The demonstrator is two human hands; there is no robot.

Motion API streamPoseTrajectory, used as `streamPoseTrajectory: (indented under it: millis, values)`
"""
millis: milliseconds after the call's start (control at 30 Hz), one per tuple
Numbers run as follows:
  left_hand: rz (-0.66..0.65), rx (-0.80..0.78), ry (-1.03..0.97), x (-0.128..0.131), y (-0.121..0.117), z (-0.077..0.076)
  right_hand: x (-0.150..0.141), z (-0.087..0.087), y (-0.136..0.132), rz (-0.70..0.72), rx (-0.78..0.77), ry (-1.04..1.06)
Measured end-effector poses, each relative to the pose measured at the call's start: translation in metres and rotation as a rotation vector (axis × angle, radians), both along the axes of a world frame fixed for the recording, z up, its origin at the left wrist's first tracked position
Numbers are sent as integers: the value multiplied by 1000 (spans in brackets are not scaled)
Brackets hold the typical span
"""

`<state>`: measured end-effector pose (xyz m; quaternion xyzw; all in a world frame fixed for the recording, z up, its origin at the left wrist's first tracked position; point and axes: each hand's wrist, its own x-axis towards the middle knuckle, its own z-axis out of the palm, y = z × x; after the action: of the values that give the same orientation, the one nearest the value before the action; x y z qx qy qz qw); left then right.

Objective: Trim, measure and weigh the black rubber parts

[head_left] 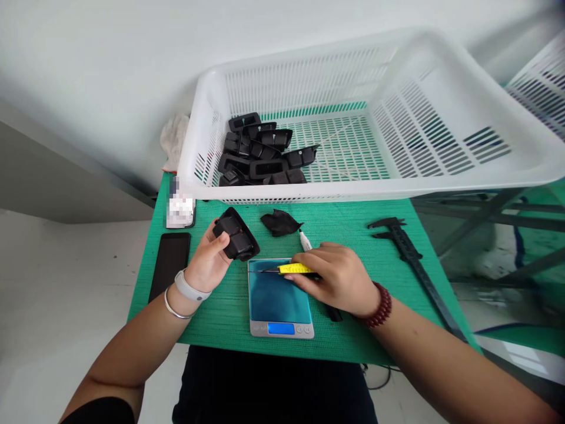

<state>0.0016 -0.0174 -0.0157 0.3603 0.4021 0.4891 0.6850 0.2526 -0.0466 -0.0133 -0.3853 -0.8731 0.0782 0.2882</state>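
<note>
My left hand (208,259) is closed around a black plastic part (236,234), holding it just above the green mat, left of a small digital scale (279,297). My right hand (338,277) lies over the scale's right edge, its fingers closed on a yellow-handled tool (295,269) whose thin blade points left across the scale's blue platform. A white marker tip (304,240) pokes out behind my right hand. A scrap of black plastic (279,222) lies on the mat between the hands and the basket.
A large white slatted basket (441,176) sits at the back, with several black parts (260,152) piled in its left corner. A black caliper (408,250) lies at right, a dark phone (169,262) at left, a white cloth (173,138) behind. The green mat (353,335) ends near me.
</note>
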Motion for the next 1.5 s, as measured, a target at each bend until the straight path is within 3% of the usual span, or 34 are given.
streamPoseTrajectory:
  millis: [200,333,433,600,800,1000,1200,1500]
  values:
    - [-22,17,-31,4,-4,3,-1,-1,-3,-189,4,88]
    - [-31,137,41,1,-4,2,-3,-1,-6,-208,-140,105]
    - [-31,182,41,-1,-4,0,-3,-2,-6,-225,-157,111]
    - [47,100,-112,1,-7,4,-3,-3,-7,-276,-140,124]
    - [179,-22,-227,7,-9,10,-4,-2,-7,-215,-112,108]
    - [161,-42,-235,9,-10,10,-4,-2,-7,-281,-104,94]
    - [0,18,-200,10,-9,13,-2,-5,-4,-431,-72,77]
    - [38,20,-131,7,-10,3,-2,1,-6,-356,-92,134]
